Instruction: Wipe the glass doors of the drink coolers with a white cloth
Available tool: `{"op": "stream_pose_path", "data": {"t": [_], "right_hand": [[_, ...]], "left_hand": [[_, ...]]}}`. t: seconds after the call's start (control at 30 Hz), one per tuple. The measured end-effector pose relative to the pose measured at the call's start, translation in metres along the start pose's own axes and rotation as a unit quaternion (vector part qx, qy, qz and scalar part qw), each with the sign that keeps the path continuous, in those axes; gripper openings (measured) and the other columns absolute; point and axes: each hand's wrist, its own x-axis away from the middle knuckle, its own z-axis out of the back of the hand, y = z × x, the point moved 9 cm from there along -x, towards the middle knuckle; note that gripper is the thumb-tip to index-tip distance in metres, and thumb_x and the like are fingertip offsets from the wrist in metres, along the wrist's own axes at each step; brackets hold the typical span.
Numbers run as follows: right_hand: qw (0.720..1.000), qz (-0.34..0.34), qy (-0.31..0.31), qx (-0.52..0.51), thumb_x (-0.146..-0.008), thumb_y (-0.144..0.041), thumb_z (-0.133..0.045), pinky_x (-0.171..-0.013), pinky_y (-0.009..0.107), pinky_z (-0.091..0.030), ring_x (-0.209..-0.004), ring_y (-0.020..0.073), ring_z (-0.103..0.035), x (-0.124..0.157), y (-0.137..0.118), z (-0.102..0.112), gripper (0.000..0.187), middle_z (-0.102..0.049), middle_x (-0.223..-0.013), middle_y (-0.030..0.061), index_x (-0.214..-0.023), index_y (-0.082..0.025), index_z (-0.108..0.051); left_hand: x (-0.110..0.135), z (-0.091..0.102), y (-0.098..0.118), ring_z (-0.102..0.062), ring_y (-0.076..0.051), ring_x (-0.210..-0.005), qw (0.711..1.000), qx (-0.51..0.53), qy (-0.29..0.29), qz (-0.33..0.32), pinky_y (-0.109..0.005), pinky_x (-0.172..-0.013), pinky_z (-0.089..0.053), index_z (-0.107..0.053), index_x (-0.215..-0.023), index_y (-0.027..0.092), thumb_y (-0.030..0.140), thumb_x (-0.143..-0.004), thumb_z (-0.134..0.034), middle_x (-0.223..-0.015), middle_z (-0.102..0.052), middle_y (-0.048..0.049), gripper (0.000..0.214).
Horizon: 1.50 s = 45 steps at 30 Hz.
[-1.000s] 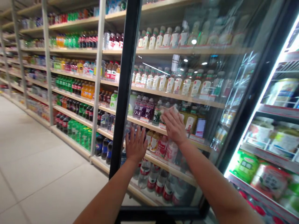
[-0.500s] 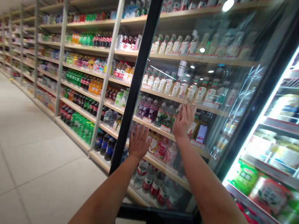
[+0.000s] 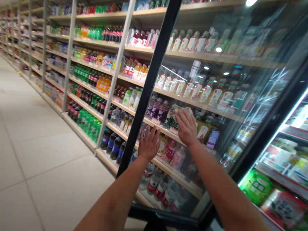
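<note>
The right hand [image 3: 186, 128] and the pale cloth [image 3: 177, 109] have slid nearer the left hand [image 3: 149, 144]. The right fingers are stretched straighter now. They hide more of the green bottles [image 3: 169, 119]. More of the far shelves [image 3: 36, 48] shows at the left.

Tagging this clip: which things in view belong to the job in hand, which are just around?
In the job:
- glass door
- cloth
- right hand, holding the cloth against it
- left hand, fingers spread on it

Just around:
- bottles
- shelves
- bags
- floor
</note>
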Motion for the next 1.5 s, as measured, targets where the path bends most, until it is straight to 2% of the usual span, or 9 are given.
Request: {"op": "stream_pose_path", "data": {"t": [0.17,0.33,0.53,0.7,0.87,1.07,1.23,1.4,1.5], "right_hand": [[0.975,-0.180,0.124,0.041,-0.101,-0.017,-0.039,-0.119,0.053,-0.034,-0.146,0.0259,-0.039,0.011,0.042,0.027,0.049,-0.055,-0.147,0.0135,-0.149,-0.019,-0.049],[1.000,-0.010,-0.011,0.008,-0.099,-0.016,-0.045,-0.123,0.046,-0.031,-0.146,0.0209,-0.040,0.014,0.021,0.009,0.051,-0.057,-0.146,0.0063,-0.150,-0.026,-0.047],[0.949,-0.259,0.168,0.058,-0.102,-0.022,-0.037,-0.117,0.054,-0.037,-0.145,0.0269,-0.040,0.024,0.062,0.036,0.046,-0.055,-0.145,0.0148,-0.145,-0.016,-0.052],[0.998,-0.061,0.002,0.035,-0.100,-0.019,-0.042,-0.122,0.044,-0.033,-0.145,0.0201,-0.041,0.000,0.019,0.007,0.044,-0.057,-0.146,0.0049,-0.142,-0.023,-0.056],[0.958,-0.249,0.120,0.081,-0.102,-0.020,-0.034,-0.119,0.050,-0.036,-0.146,0.0236,-0.039,0.015,0.061,0.034,0.046,-0.056,-0.146,0.0116,-0.143,-0.017,-0.054],[0.996,-0.078,-0.043,0.014,-0.100,-0.020,-0.040,-0.125,0.043,-0.028,-0.147,0.0191,-0.038,0.016,0.014,-0.001,0.046,-0.056,-0.148,0.0033,-0.143,-0.026,-0.056],[0.971,-0.234,0.052,0.026,-0.101,-0.019,-0.034,-0.123,0.050,-0.029,-0.150,0.0226,-0.033,0.020,0.033,0.013,0.051,-0.052,-0.150,0.0086,-0.149,-0.022,-0.049],[0.996,-0.070,-0.062,0.007,-0.099,-0.020,-0.042,-0.126,0.042,-0.023,-0.147,0.0181,-0.038,0.009,0.008,-0.004,0.047,-0.054,-0.149,0.0020,-0.143,-0.026,-0.056],[0.985,-0.163,0.019,0.049,-0.100,-0.020,-0.039,-0.124,0.044,-0.028,-0.146,0.0201,-0.040,0.005,0.040,0.014,0.045,-0.056,-0.147,0.0062,-0.141,-0.022,-0.058]], "left_hand": [[0.000,0.001,0.001,0.002,-0.028,-0.156,1.000,-0.010,-0.003,-0.001,-0.053,-0.129,-0.002,-0.044,-0.152,0.015,0.031,-0.097,-0.057,-0.161,-0.036,-0.0115,0.059],[-0.001,0.003,0.001,0.003,-0.027,-0.156,1.000,-0.016,0.014,-0.010,-0.054,-0.128,-0.003,-0.047,-0.150,0.013,0.031,-0.097,-0.057,-0.159,-0.038,-0.0135,0.056],[-0.002,0.003,-0.001,0.001,-0.026,-0.156,1.000,0.007,0.023,-0.002,-0.055,-0.128,-0.006,-0.037,-0.156,0.016,0.028,-0.098,-0.055,-0.158,-0.039,-0.0138,0.062],[-0.002,0.007,0.000,0.001,-0.027,-0.156,0.999,0.012,0.033,-0.005,-0.057,-0.128,-0.006,-0.018,-0.162,0.018,0.026,-0.098,-0.057,-0.161,-0.033,-0.0148,0.076],[-0.002,0.002,-0.001,-0.001,-0.029,-0.156,1.000,0.011,0.008,0.000,-0.058,-0.127,-0.010,-0.027,-0.160,0.018,0.029,-0.099,-0.055,-0.161,-0.034,-0.0148,0.068],[-0.002,0.005,0.000,-0.003,-0.030,-0.155,1.000,0.008,0.016,0.003,-0.060,-0.126,-0.013,-0.030,-0.159,0.018,0.028,-0.099,-0.055,-0.160,-0.036,-0.0159,0.065],[-0.003,0.008,0.002,-0.001,-0.030,-0.155,1.000,0.003,0.016,-0.003,-0.063,-0.125,-0.014,-0.021,-0.162,0.020,0.027,-0.099,-0.057,-0.161,-0.032,-0.0160,0.073],[-0.002,0.008,0.001,-0.003,-0.032,-0.155,1.000,0.016,0.012,0.000,-0.065,-0.124,-0.016,-0.012,-0.163,0.021,0.025,-0.099,-0.057,-0.162,-0.029,-0.0161,0.079],[-0.003,0.009,0.001,-0.004,-0.032,-0.155,1.000,0.010,0.023,-0.008,-0.065,-0.124,-0.016,-0.007,-0.163,0.022,0.024,-0.098,-0.057,-0.162,-0.028,-0.0163,0.082]]}}
